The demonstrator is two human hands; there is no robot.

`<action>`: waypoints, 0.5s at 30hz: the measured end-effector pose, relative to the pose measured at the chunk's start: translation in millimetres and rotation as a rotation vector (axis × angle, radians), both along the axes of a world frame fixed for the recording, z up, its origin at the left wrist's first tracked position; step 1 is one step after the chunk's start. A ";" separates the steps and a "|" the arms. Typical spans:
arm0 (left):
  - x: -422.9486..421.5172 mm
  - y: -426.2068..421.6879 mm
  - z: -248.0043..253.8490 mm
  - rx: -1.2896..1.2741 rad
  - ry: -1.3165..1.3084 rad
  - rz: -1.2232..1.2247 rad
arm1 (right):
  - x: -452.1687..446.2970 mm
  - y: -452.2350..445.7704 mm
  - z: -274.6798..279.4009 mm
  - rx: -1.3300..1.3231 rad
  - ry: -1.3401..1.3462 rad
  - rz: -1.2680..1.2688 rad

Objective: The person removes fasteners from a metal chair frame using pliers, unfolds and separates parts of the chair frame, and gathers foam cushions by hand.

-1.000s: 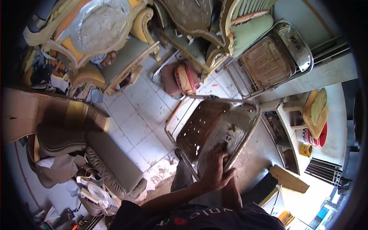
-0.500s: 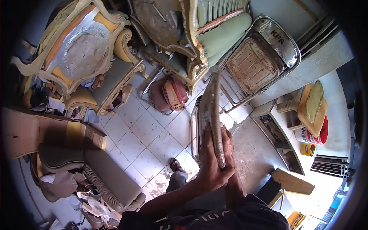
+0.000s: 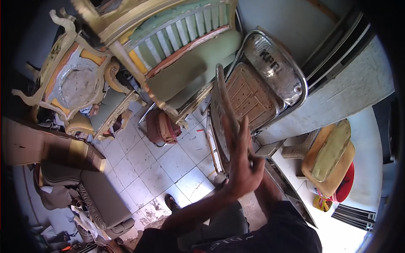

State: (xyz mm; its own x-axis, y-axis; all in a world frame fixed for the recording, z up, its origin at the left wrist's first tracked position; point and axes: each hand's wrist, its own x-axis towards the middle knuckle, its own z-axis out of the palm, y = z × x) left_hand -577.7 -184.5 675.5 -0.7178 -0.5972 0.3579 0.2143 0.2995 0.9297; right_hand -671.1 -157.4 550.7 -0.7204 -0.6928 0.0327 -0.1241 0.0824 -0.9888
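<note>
A thin, flat panel with a worn, rounded edge stands almost edge-on in front of me; its exact kind does not show. My left hand grips its near end, the fingers stretched up along the side. Behind it, my right hand is at the same end of the panel, its fingers largely hidden. Just beyond the panel is a metal folding chair with a rusty seat and dark letters on its backrest.
A green-padded bench frame and a carved chair frame stand ahead. A dark red stool is on the tiles. A brown sofa piece lies left. Cushion-like pieces and a red bucket sit right.
My view has shifted, bringing the green bench and folding chair closer. The panel has tilted, its far end leaning left, and both hands remain at its near end.
</note>
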 end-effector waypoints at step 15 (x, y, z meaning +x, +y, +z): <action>-209.1 -17.6 -47.0 -0.449 -0.198 0.357 | -193.1 69.2 60.5 -0.160 -0.690 -0.028</action>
State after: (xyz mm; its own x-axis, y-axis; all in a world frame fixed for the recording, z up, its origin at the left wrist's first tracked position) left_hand -786.8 -202.1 628.5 -0.5797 -0.6346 0.5112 -0.1354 0.6936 0.7075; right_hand -864.2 -88.2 611.3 -0.6306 -0.6988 -0.3377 0.5351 -0.0764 -0.8413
